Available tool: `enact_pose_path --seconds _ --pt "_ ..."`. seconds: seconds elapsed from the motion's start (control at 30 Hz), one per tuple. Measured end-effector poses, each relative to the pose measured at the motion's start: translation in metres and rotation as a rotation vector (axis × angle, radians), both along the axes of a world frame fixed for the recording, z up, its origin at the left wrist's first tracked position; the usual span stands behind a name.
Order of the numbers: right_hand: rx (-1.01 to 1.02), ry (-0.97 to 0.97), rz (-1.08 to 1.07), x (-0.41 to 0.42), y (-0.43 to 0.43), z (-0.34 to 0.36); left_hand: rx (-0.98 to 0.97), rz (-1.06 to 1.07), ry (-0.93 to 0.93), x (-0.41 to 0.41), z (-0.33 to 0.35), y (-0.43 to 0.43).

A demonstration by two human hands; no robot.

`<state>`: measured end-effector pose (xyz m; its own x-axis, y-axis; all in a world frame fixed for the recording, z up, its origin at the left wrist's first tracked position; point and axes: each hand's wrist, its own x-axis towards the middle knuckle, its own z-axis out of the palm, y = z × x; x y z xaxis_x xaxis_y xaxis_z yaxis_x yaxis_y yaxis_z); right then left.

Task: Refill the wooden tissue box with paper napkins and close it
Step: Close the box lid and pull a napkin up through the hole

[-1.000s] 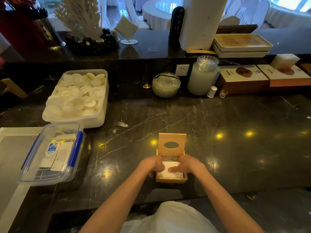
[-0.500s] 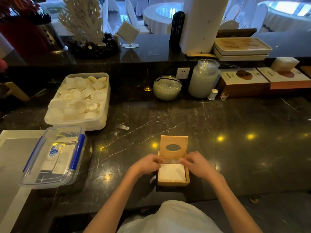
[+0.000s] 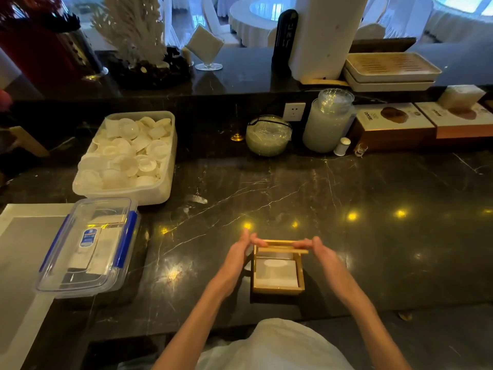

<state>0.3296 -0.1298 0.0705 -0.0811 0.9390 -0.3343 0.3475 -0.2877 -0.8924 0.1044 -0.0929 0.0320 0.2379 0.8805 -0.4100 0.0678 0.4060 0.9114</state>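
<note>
The wooden tissue box (image 3: 277, 289) stands on the dark marble counter near its front edge, with a stack of white paper napkins (image 3: 277, 273) inside. Its hinged wooden lid (image 3: 282, 249) is tilted forward over the far part of the box, seen almost edge-on. My left hand (image 3: 240, 255) pinches the lid's left end and my right hand (image 3: 320, 252) pinches its right end. The lid's oval slot is hidden from this angle.
A clear plastic container with blue clips (image 3: 88, 247) holding napkin packs sits left on a white tray (image 3: 16, 236). Behind it is a white tub of small dishes (image 3: 160, 193). A glass bowl (image 3: 268, 136), a jar (image 3: 328, 121) and boxes (image 3: 392, 126) line the back.
My hands left the napkins and moved up to the lid's two ends. The lid, upright before, has swung forward and down over the box.
</note>
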Motion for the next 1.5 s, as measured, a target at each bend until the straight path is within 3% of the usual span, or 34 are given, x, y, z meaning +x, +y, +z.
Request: enact_pose_path --seconds 0.07,0.23,0.43,0.73,1.5 --pt "0.009 -0.065 0.058 0.001 -0.017 -0.011 0.028 -0.045 0.028 -0.003 -0.02 -0.013" --pt "0.077 -0.433 0.282 0.002 -0.02 -0.033 0.045 -0.048 0.056 0.0 -0.046 -0.027" --pt "0.338 -0.629 0.156 -0.023 0.013 -0.018 0.164 -0.05 0.113 -0.001 -0.057 -0.028" --pt "0.275 -0.952 0.452 -0.056 0.023 -0.047 0.193 -0.068 0.148 -0.001 -0.064 -0.026" --pt "0.29 -0.927 0.367 -0.055 0.022 -0.047 0.189 -0.039 0.15 0.001 -0.061 -0.033"
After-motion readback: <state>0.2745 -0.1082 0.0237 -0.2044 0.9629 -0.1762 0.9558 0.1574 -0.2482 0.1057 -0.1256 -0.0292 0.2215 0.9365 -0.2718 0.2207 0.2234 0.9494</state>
